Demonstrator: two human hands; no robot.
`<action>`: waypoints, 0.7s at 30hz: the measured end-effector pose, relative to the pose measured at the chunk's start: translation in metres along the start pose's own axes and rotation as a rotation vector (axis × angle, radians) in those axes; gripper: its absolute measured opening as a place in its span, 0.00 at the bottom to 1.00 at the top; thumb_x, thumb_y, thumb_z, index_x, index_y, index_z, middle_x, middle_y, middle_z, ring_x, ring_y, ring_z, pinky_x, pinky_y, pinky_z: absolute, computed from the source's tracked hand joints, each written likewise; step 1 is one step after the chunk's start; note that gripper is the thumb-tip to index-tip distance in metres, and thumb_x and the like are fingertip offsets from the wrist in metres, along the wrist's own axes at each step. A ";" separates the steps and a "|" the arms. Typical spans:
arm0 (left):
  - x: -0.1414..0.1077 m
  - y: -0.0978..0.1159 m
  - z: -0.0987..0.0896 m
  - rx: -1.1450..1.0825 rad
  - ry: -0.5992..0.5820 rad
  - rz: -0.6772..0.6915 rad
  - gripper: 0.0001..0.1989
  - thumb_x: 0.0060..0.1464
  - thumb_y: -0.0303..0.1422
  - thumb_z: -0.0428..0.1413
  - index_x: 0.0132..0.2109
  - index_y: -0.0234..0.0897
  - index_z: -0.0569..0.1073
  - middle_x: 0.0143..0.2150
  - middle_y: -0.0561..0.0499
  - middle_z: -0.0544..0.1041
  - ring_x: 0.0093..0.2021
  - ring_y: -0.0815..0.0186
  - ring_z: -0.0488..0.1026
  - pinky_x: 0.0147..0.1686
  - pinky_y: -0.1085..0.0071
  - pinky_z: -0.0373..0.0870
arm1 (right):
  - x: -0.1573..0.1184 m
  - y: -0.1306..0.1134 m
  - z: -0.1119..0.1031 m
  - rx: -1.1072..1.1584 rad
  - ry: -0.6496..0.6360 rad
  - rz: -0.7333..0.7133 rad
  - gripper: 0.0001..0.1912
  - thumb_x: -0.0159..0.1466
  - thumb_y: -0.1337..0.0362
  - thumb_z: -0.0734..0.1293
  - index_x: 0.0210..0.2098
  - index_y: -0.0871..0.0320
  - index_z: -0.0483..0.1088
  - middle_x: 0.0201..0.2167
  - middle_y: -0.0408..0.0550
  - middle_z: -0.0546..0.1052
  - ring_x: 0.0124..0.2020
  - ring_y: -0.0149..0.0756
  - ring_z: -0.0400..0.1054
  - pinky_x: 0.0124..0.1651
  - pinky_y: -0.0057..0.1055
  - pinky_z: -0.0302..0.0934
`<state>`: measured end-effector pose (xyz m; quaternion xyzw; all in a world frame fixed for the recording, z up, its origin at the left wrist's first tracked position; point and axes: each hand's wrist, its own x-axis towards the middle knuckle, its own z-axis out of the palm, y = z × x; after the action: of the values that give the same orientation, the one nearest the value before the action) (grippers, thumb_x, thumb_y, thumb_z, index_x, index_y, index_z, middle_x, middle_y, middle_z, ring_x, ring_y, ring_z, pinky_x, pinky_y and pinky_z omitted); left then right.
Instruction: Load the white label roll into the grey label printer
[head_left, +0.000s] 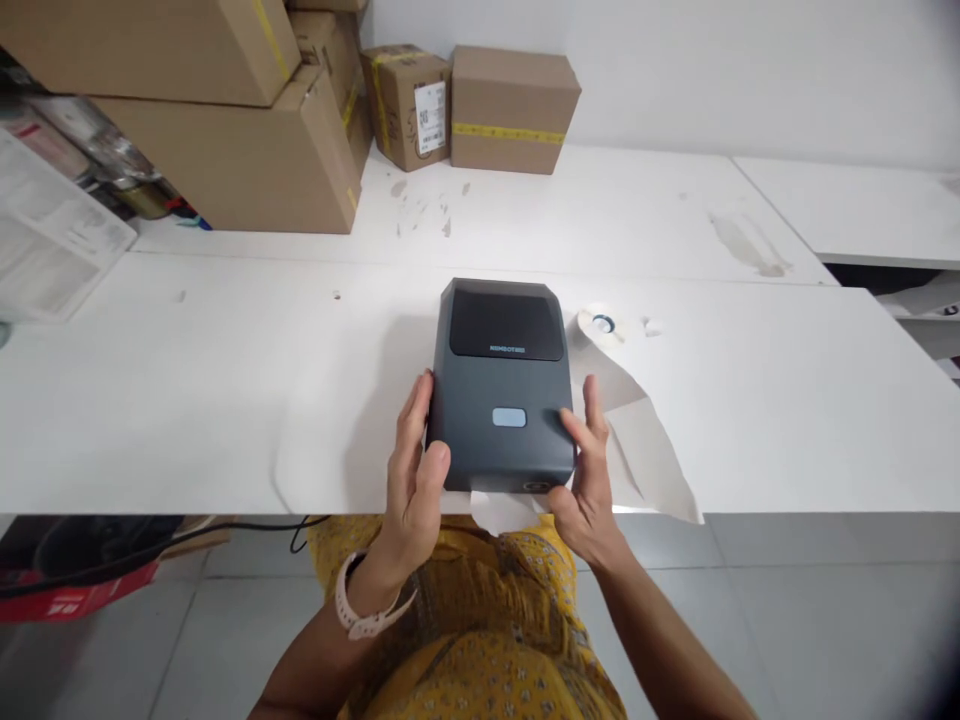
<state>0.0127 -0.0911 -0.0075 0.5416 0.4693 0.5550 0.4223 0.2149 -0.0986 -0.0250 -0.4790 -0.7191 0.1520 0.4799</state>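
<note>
A dark grey label printer (506,390) sits near the front edge of the white table, with a black window on top and a light blue button below it. My left hand (416,475) lies along its left side, fingers together and thumb at the front corner. My right hand (586,470) grips the right front corner, its thumb by a small oval mark on the front face and one finger raised. From under the front hangs a piece of white paper (506,512). Behind my right hand, a roll of labels (600,324) trails a crumpled paper strip (649,450).
Large cardboard boxes (247,165) are stacked at the back left. Two smaller boxes, a labelled carton (409,110) and a taped carton (510,110), stand against the wall. A clear plastic bin (56,220) is at far left. A black cable (225,526) runs below the table edge.
</note>
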 end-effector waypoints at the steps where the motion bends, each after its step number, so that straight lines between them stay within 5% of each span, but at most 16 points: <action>1: 0.000 0.000 -0.001 -0.014 0.008 0.012 0.29 0.72 0.44 0.49 0.75 0.48 0.62 0.78 0.52 0.59 0.79 0.52 0.52 0.77 0.56 0.52 | -0.007 0.000 0.004 0.055 0.029 0.052 0.36 0.73 0.39 0.56 0.77 0.37 0.47 0.81 0.36 0.40 0.81 0.55 0.38 0.76 0.70 0.45; 5: 0.022 0.009 -0.006 -0.085 0.035 0.095 0.29 0.70 0.48 0.49 0.72 0.45 0.68 0.74 0.52 0.67 0.75 0.50 0.60 0.75 0.56 0.59 | 0.003 -0.014 0.006 0.162 0.088 0.163 0.41 0.70 0.33 0.54 0.77 0.33 0.40 0.80 0.34 0.44 0.80 0.53 0.42 0.78 0.60 0.51; 9: 0.078 0.018 -0.009 -0.194 0.123 0.220 0.24 0.70 0.48 0.51 0.61 0.40 0.78 0.60 0.48 0.81 0.62 0.53 0.76 0.66 0.54 0.69 | 0.067 -0.028 -0.012 0.093 0.148 0.020 0.41 0.70 0.32 0.52 0.78 0.36 0.40 0.80 0.39 0.48 0.80 0.57 0.42 0.79 0.63 0.44; 12: 0.112 0.011 -0.012 -0.162 0.204 0.174 0.16 0.66 0.42 0.57 0.52 0.38 0.80 0.47 0.48 0.83 0.47 0.62 0.80 0.54 0.61 0.73 | 0.126 -0.029 -0.026 0.013 0.180 -0.100 0.39 0.72 0.34 0.54 0.77 0.38 0.44 0.79 0.43 0.51 0.79 0.58 0.45 0.77 0.60 0.49; 16: 0.118 -0.004 -0.020 0.111 0.033 -0.048 0.20 0.58 0.38 0.62 0.56 0.38 0.76 0.31 0.56 0.74 0.32 0.68 0.70 0.37 0.68 0.67 | 0.192 -0.023 -0.033 -0.074 0.182 -0.131 0.36 0.74 0.37 0.54 0.75 0.41 0.47 0.77 0.46 0.54 0.79 0.52 0.47 0.75 0.53 0.55; 21: 0.106 -0.004 -0.023 0.384 -0.224 -0.132 0.32 0.59 0.43 0.60 0.67 0.36 0.65 0.26 0.60 0.66 0.31 0.65 0.68 0.37 0.66 0.63 | 0.240 -0.009 -0.026 -0.110 0.182 0.030 0.37 0.75 0.40 0.54 0.75 0.51 0.44 0.78 0.51 0.52 0.78 0.43 0.48 0.75 0.49 0.52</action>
<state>-0.0168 0.0121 0.0110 0.6383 0.5509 0.3634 0.3964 0.2129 0.0914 0.1247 -0.5270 -0.6726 0.0753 0.5140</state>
